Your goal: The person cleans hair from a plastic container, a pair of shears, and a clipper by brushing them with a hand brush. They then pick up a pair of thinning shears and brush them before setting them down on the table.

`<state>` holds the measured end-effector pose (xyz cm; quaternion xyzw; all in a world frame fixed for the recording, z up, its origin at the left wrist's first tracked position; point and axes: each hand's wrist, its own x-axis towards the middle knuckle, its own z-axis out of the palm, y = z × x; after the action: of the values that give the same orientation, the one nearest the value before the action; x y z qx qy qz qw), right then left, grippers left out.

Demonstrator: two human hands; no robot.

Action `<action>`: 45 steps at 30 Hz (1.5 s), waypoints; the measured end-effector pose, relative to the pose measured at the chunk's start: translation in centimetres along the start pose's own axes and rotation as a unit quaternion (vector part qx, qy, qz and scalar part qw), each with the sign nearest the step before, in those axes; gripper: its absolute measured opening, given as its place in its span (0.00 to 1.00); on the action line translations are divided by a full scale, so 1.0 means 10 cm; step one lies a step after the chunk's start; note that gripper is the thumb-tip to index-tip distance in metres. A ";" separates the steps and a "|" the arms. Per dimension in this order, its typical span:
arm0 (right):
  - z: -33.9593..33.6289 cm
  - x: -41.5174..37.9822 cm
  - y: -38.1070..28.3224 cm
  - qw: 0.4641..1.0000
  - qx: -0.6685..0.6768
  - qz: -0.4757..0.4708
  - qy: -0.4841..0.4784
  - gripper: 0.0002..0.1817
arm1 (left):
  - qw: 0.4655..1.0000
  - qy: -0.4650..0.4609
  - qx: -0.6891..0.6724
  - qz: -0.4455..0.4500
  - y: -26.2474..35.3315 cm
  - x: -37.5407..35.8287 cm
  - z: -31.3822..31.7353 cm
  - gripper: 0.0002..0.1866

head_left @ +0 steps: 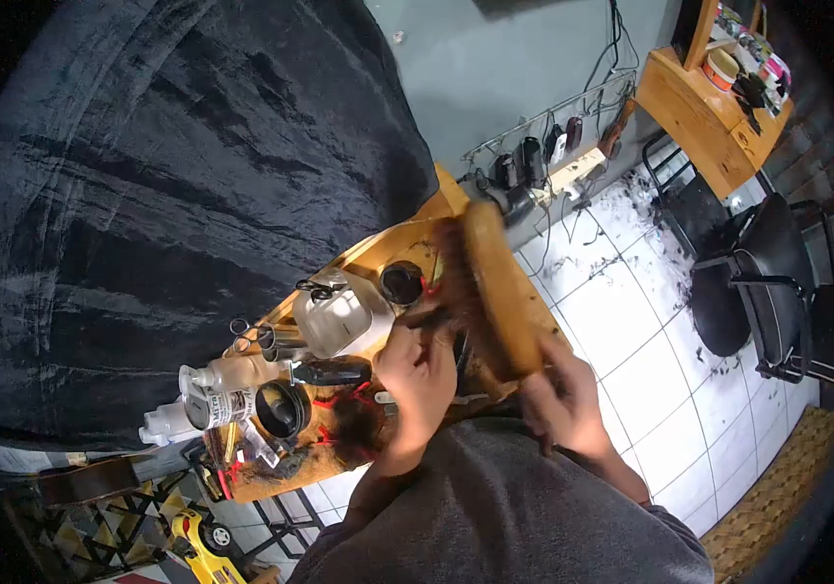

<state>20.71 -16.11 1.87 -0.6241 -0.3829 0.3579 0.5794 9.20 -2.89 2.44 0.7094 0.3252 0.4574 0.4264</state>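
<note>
A large wooden-backed brush [498, 292] with dark bristles stands raised over the table, smeared by motion. My right hand [563, 401] is closed around its lower end. My left hand [419, 375] is beside the bristles, fingers curled together; a dark shape shows at the fingertips, too blurred to name. On the table near my left hand lie a black hair clipper [332, 372] and a dark clump of hair [356, 428]. A black bowl [282, 409] sits farther left, and a translucent plastic container [339, 319] stands behind the clipper.
Bottles [227, 372], a labelled jar [214, 404] and scissors [249, 334] crowd the wooden table's [285, 477] left side. A dark cloth [193, 214] hangs behind it. Clippers hang on a wall rack [543, 146]. At right, a black chair [777, 273] stands on hair-strewn tiles.
</note>
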 end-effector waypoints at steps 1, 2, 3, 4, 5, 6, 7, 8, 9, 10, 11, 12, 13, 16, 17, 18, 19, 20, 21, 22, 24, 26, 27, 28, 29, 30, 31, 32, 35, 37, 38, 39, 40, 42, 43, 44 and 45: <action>0.00 0.06 -0.09 0.998 0.009 -0.036 -0.053 0.25 | 0.997 0.011 0.071 -0.005 -0.03 -0.06 -0.02 0.08; 0.04 0.09 -0.14 0.998 -0.017 -0.024 -0.056 0.26 | 0.995 0.008 0.098 0.007 -0.05 -0.08 -0.07 0.08; 0.05 0.10 -0.09 0.998 -0.019 -0.025 -0.058 0.26 | 0.995 0.010 0.098 0.007 -0.06 -0.09 -0.05 0.08; 0.07 0.10 0.01 0.998 -0.051 -0.028 -0.019 0.25 | 0.997 0.056 -0.042 -0.034 0.04 -0.02 0.01 0.09; 0.07 0.11 0.10 0.996 -0.083 -0.032 0.018 0.25 | 0.975 0.101 -0.182 -0.073 0.08 0.04 0.05 0.10; 0.07 0.11 0.16 0.990 -0.131 -0.001 0.048 0.24 | 0.960 0.116 -0.239 -0.087 0.06 0.05 0.03 0.10; 0.06 0.13 0.23 0.990 -0.132 -0.001 0.045 0.24 | 0.960 0.119 -0.238 -0.087 0.06 0.05 0.00 0.10; 0.04 0.16 0.28 0.991 -0.109 0.006 0.077 0.24 | 0.957 0.132 -0.249 -0.072 0.07 0.05 -0.01 0.09; 0.02 0.19 0.31 0.990 -0.086 0.013 0.111 0.23 | 0.953 0.145 -0.260 -0.056 0.07 0.05 -0.03 0.08; 0.01 0.20 0.26 0.989 -0.065 0.039 0.123 0.24 | 0.955 0.138 -0.254 -0.060 0.04 0.03 -0.04 0.07; 0.02 0.19 0.18 0.990 -0.066 0.040 0.122 0.24 | 0.955 0.139 -0.253 -0.061 0.00 0.01 -0.03 0.07; 0.04 0.17 0.09 0.991 -0.032 0.056 0.116 0.24 | 0.956 0.129 -0.255 -0.066 -0.03 0.00 0.00 0.07; 0.04 0.16 0.02 0.991 0.003 0.071 0.111 0.24 | 0.957 0.118 -0.256 -0.069 -0.04 -0.01 0.03 0.08; 0.08 0.14 -0.02 0.998 -0.052 -0.011 0.016 0.25 | 0.975 0.092 -0.184 -0.089 -0.11 -0.09 0.01 0.08; 0.12 0.16 -0.01 0.998 -0.052 -0.039 -0.006 0.25 | 0.986 0.072 -0.111 -0.105 -0.11 -0.10 -0.01 0.08; 0.15 0.15 0.04 0.998 -0.051 -0.037 -0.007 0.25 | 0.974 0.094 -0.159 -0.130 -0.08 -0.13 0.04 0.09; 0.19 0.15 0.10 0.998 -0.055 -0.014 0.021 0.24 | 0.974 0.095 -0.157 -0.131 -0.02 -0.10 0.05 0.09; 0.21 0.16 0.14 0.997 -0.060 0.007 0.047 0.24 | 0.963 0.110 -0.200 -0.141 0.01 -0.06 0.05 0.09; 0.20 0.17 0.14 0.997 -0.060 0.006 0.044 0.24 | 0.950 0.124 -0.243 -0.151 0.04 -0.03 0.06 0.10; 0.16 0.19 0.16 0.995 -0.085 0.012 0.059 0.23 | 0.943 0.125 -0.260 -0.168 0.07 0.01 0.06 0.10; 0.13 0.20 0.18 0.988 -0.122 0.019 0.095 0.21 | 0.943 0.127 -0.268 -0.151 0.02 0.00 0.06 0.09; 0.10 0.21 0.25 0.986 -0.109 0.031 0.125 0.19 | 0.943 0.126 -0.277 -0.133 -0.02 0.00 0.06 0.09; 0.09 0.21 0.28 0.982 -0.096 0.043 0.156 0.18 | 0.947 0.116 -0.271 -0.129 -0.02 0.02 0.04 0.09; 0.08 0.23 0.05 0.981 -0.043 0.120 0.146 0.16 | 0.950 0.107 -0.264 -0.124 -0.03 0.02 0.03 0.09; 0.10 0.24 -0.01 0.980 -0.045 0.122 0.147 0.16 | 0.950 0.106 -0.265 -0.127 -0.04 0.01 0.03 0.09; 0.11 0.24 -0.04 0.987 0.001 0.097 0.125 0.17 | 0.954 0.094 -0.253 -0.129 -0.05 0.00 0.03 0.09; 0.12 0.23 -0.07 0.991 0.048 0.070 0.103 0.17 | 0.959 0.080 -0.240 -0.131 -0.07 -0.02 0.04 0.09; 0.13 0.21 -0.10 0.994 0.066 0.056 0.069 0.19 | 0.958 0.074 -0.242 -0.134 -0.11 -0.06 0.05 0.09; 0.14 0.24 -0.26 0.999 -0.006 -0.030 -0.014 0.25 | 0.983 0.062 -0.162 -0.067 -0.19 -0.14 0.02 0.10; 0.14 0.29 -0.18 0.996 -0.059 -0.070 -0.008 0.26 | 0.956 0.065 -0.266 -0.103 -0.13 -0.11 -0.04 0.12; 0.13 0.30 -0.12 0.988 -0.113 -0.108 -0.001 0.28 | 0.912 0.095 -0.387 -0.099 -0.07 -0.03 -0.03 0.12; 0.11 0.30 -0.03 0.988 -0.113 -0.108 -0.001 0.28 | 0.912 0.096 -0.387 -0.099 -0.06 0.01 -0.04 0.12; 0.07 0.31 0.05 0.985 -0.161 -0.061 0.021 0.29 | 0.917 0.124 -0.369 -0.082 -0.05 0.03 -0.06 0.12; -0.03 0.33 0.08 0.978 -0.194 0.066 0.029 0.28 | 0.908 0.128 -0.396 -0.044 -0.09 0.06 -0.16 0.12; -0.04 0.33 0.11 0.979 -0.193 0.065 0.028 0.28 | 0.909 0.129 -0.395 -0.043 -0.09 0.07 -0.18 0.12; -0.04 0.33 0.14 0.986 -0.143 0.040 0.071 0.27 | 0.915 0.122 -0.382 -0.049 -0.08 0.07 -0.19 0.11; -0.04 0.33 0.16 0.989 -0.092 0.015 0.114 0.26 | 0.920 0.114 -0.371 -0.054 -0.07 0.07 -0.20 0.11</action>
<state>22.64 -13.39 0.31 -0.7174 -0.3364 0.2560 0.5538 7.59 -1.35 2.51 0.4247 0.2170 0.5994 0.6428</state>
